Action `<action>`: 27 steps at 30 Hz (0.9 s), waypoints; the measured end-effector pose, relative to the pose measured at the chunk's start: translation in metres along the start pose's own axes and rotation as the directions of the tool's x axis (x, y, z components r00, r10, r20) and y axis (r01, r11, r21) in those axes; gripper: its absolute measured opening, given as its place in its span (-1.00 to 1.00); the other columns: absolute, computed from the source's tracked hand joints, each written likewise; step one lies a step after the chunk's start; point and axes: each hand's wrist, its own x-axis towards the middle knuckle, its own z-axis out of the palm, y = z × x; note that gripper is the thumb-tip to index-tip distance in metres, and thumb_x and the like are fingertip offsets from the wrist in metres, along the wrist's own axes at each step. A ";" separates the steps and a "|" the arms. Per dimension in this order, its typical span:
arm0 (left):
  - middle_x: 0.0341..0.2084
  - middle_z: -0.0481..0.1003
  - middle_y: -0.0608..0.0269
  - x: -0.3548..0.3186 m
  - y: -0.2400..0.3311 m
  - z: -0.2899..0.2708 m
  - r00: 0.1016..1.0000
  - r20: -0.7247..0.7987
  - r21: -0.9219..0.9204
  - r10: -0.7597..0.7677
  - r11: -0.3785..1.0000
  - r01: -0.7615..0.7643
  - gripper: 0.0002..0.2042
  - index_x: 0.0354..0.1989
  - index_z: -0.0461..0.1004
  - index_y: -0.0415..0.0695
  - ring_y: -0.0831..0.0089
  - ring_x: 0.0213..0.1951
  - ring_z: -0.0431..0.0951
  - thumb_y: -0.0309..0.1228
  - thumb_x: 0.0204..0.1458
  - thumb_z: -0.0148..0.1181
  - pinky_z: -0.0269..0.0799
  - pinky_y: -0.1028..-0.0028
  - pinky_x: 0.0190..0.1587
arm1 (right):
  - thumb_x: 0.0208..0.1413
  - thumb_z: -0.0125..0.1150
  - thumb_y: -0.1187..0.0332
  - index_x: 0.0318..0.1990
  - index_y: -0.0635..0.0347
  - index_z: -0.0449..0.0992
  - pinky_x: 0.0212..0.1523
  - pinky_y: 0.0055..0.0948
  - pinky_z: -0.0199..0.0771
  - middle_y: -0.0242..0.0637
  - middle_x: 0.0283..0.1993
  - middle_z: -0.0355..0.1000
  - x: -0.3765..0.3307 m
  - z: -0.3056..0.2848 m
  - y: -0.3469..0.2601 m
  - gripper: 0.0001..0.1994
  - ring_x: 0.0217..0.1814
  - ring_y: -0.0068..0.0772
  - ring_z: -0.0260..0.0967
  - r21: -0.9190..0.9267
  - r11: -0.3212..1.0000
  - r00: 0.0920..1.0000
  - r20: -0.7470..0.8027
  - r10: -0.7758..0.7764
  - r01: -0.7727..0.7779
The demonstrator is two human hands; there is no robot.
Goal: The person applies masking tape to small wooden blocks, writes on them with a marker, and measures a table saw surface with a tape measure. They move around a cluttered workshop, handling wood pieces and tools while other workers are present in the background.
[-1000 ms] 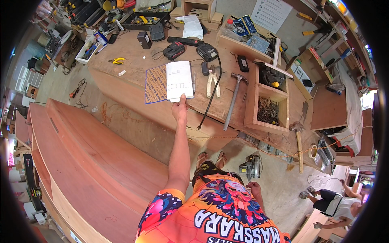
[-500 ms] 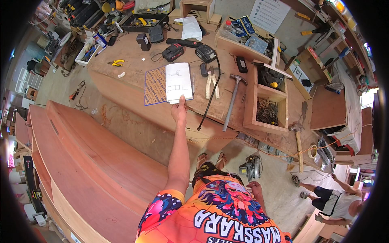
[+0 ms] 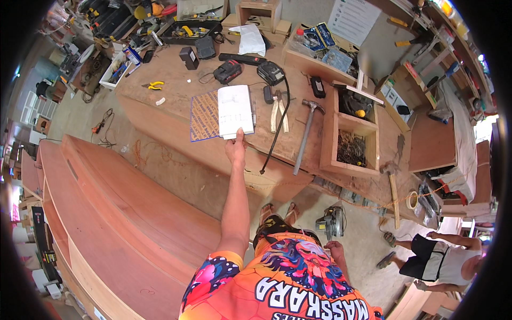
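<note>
Pinched at its near edge, an open notebook with a pencil-like sketch on its white page is in my left hand, thumb on top. It lies over a blue-edged printed brown cardboard sheet at the workbench's front. Close to my waist is my right hand, its fingers curled; what they hold, if anything, is hidden. Right of the notebook are pincers with pale handles, a dark bent rod and a claw hammer.
On the workbench sit black battery packs, yellow-handled pliers and a wooden compartment box. A circular saw stands on the floor. Large reddish-brown panels fill the left. Another person stands at the right.
My left hand and the notebook stay almost in place. The other person at the right has shifted position, the arm once reaching toward a cord now drawn back. My right hand has barely moved.
</note>
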 end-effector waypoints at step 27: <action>-0.24 0.53 0.11 -0.072 -0.117 -0.018 0.994 0.036 0.546 -0.104 0.835 0.067 -0.59 -0.01 0.50 -0.21 0.39 -0.37 0.49 -0.07 0.26 0.19 0.40 0.44 -0.37 | 0.12 0.28 0.10 -0.01 0.19 0.61 -0.39 -0.33 0.66 -0.26 -0.21 0.67 -0.067 0.025 0.102 -0.61 -0.32 -0.37 0.66 0.093 0.993 0.945 -0.311 0.098 -0.072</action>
